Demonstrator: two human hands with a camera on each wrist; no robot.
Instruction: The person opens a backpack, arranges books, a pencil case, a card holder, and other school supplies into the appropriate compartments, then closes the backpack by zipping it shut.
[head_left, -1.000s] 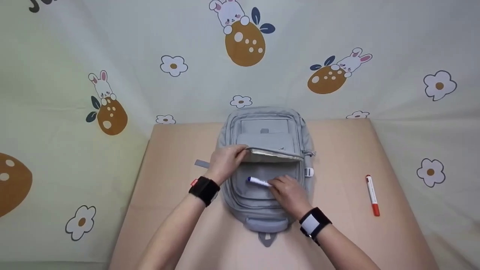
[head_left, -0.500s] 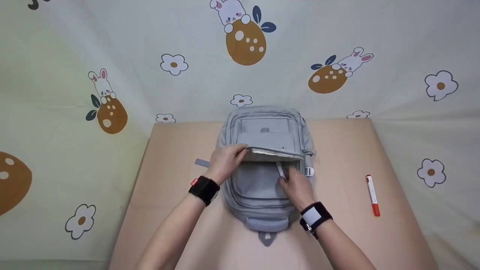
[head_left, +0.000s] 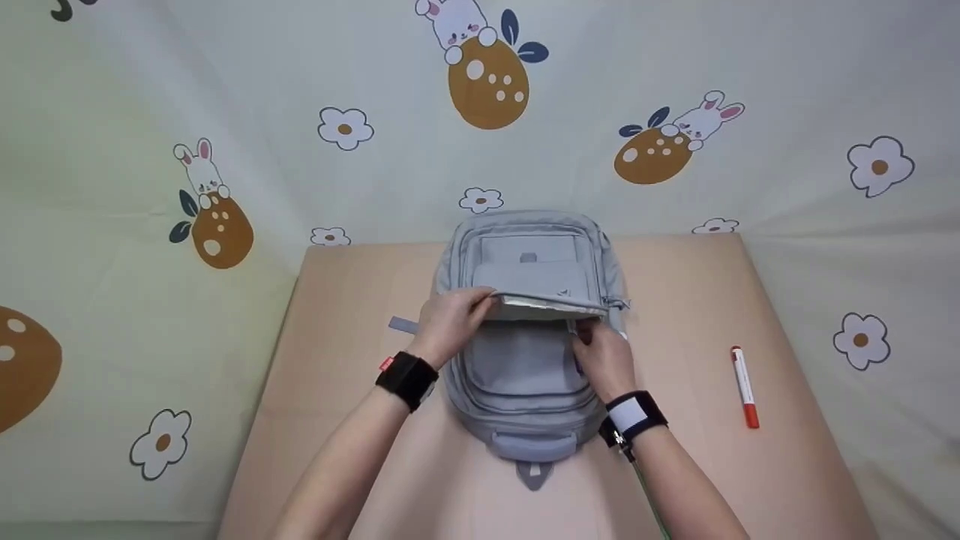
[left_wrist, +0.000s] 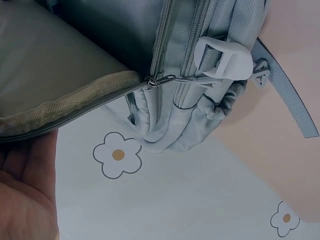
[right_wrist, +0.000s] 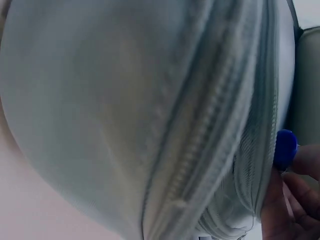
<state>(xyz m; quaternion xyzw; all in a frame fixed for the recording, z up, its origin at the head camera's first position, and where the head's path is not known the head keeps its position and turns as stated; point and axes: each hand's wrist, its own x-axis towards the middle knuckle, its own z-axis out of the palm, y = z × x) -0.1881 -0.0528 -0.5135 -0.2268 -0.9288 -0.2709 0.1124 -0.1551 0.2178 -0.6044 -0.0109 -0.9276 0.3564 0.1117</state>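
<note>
A grey backpack (head_left: 525,364) lies on the table with its front pocket unzipped. My left hand (head_left: 455,319) pinches the edge of the pocket flap (head_left: 551,302) and lifts it; in the left wrist view the flap's zipped edge (left_wrist: 75,107) rests over the fingers. My right hand (head_left: 606,358) is at the right side of the pocket opening and grips a whiteboard marker, whose blue end (right_wrist: 285,149) shows between thumb and fingers in the right wrist view. Most of that marker is hidden by the hand and the flap.
A white marker with a red cap (head_left: 744,386) lies on the table (head_left: 690,457) to the right of the backpack. A strap end (head_left: 403,325) sticks out on the left. Behind the table hangs a patterned cloth (head_left: 390,67).
My right hand has turned the blue-ended marker from crosswise to pointing away and carried it right and forward, partly under the flap. The left hand has held the flap throughout.
</note>
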